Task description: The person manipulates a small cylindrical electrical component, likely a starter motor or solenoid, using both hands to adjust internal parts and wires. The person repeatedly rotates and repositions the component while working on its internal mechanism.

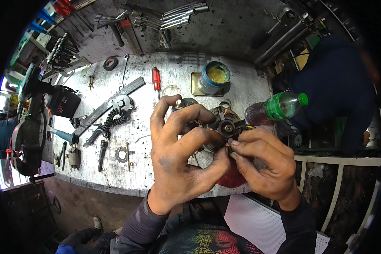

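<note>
The person's left hand (180, 154) is half curled, thumb and forefinger drawn nearly together, the other fingers arched over the work. The right hand (269, 165) has thumb and forefinger almost meeting near those tips. A small copper-coloured piece (227, 144) shows between them; I cannot tell which hand grips it. Just beyond the fingertips, on the worn bench (144, 175), sits a dark motor assembly (227, 128) with a round hub and copper bits, partly hidden by the left hand. Beside it to the right leans a plastic bottle (279, 106) with a green cap and a green label, its writing unreadable. Left, a black battery pack (64, 101) carries print too small to read. Farther back stand a blue tub (213, 79) of yellowish grease and a red-handled screwdriver (156, 78) lying flat; beyond hang metal wrenches (184, 15).
</note>
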`<action>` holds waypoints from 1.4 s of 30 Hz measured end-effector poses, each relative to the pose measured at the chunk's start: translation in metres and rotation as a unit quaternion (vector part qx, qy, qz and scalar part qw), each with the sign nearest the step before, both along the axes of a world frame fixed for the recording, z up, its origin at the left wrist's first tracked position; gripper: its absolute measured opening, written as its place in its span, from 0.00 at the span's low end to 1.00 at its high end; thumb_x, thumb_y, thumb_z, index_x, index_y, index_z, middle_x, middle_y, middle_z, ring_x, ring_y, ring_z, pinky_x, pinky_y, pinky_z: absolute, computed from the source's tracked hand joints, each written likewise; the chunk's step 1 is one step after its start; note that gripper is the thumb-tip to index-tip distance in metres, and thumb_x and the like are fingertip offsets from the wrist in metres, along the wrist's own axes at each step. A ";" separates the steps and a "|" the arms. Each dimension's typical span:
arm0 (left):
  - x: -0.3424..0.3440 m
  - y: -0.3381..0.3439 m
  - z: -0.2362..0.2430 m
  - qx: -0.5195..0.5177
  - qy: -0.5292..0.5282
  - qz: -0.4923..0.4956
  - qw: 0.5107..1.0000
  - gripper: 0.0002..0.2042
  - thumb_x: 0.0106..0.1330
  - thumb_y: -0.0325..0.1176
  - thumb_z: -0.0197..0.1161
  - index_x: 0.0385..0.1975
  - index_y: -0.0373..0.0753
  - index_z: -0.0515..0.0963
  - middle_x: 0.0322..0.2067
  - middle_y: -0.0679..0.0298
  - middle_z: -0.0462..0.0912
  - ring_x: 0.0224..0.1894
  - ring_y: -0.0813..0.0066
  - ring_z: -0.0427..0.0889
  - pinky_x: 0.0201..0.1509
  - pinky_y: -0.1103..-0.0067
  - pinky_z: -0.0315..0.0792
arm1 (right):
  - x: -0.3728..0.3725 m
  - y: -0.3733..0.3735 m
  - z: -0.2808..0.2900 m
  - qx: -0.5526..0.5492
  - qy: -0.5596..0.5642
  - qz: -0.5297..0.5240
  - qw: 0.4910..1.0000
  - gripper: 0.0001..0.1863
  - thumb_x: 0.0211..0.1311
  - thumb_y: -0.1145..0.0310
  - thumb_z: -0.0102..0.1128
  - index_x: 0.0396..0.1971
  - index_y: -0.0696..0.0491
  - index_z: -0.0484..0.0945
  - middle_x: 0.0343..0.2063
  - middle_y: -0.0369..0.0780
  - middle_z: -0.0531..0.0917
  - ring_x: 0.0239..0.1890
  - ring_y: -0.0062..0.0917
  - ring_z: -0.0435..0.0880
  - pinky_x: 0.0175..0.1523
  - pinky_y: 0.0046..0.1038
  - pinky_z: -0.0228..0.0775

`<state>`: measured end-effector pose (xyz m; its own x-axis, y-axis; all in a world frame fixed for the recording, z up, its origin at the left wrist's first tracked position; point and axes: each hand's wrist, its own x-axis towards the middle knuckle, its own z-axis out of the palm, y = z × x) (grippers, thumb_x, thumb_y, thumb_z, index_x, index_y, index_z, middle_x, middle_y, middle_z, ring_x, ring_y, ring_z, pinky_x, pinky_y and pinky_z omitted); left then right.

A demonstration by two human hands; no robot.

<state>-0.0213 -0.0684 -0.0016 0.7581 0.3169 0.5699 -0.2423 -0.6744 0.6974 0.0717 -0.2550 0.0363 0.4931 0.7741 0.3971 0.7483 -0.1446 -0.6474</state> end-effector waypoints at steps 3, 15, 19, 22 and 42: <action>0.001 -0.007 0.003 -0.027 0.006 0.021 0.999 0.07 0.44 0.28 0.74 0.23 0.39 0.84 0.41 0.60 0.83 0.53 0.58 0.81 0.76 0.52 0.61 | 0.002 0.001 -0.001 0.010 0.012 0.008 1.000 0.14 0.51 0.86 0.74 0.39 0.63 0.85 0.38 0.48 0.86 0.37 0.40 0.89 0.43 0.35 0.83; -0.002 -0.006 0.010 -0.090 0.076 0.011 0.993 0.07 0.45 0.30 0.74 0.23 0.39 0.83 0.44 0.59 0.81 0.62 0.52 0.74 0.78 0.52 0.58 | 0.008 0.000 0.022 -0.100 -0.101 0.046 0.989 0.20 0.48 0.83 0.73 0.46 0.62 0.86 0.39 0.46 0.86 0.36 0.39 0.87 0.41 0.35 0.82; -0.003 -0.010 0.008 -0.074 0.074 0.026 0.994 0.09 0.45 0.31 0.74 0.26 0.41 0.82 0.44 0.59 0.80 0.62 0.51 0.74 0.78 0.52 0.59 | 0.008 -0.004 0.004 -0.018 -0.063 0.017 0.998 0.21 0.49 0.83 0.74 0.47 0.61 0.87 0.41 0.46 0.87 0.38 0.38 0.90 0.43 0.34 0.85; 0.000 -0.015 0.007 -0.068 0.047 0.037 0.996 0.10 0.45 0.30 0.72 0.28 0.41 0.80 0.41 0.60 0.80 0.56 0.57 0.78 0.77 0.52 0.59 | 0.006 -0.006 -0.005 0.017 -0.085 0.013 0.996 0.22 0.49 0.80 0.74 0.49 0.63 0.88 0.43 0.47 0.87 0.38 0.37 0.90 0.43 0.34 0.86; 0.000 -0.002 0.014 -0.051 0.116 0.000 0.992 0.13 0.48 0.28 0.73 0.34 0.41 0.81 0.43 0.59 0.79 0.61 0.52 0.71 0.75 0.56 0.58 | -0.022 -0.002 -0.003 -0.067 -0.112 -0.078 0.988 0.22 0.56 0.84 0.70 0.54 0.58 0.86 0.46 0.47 0.85 0.42 0.39 0.90 0.45 0.34 0.84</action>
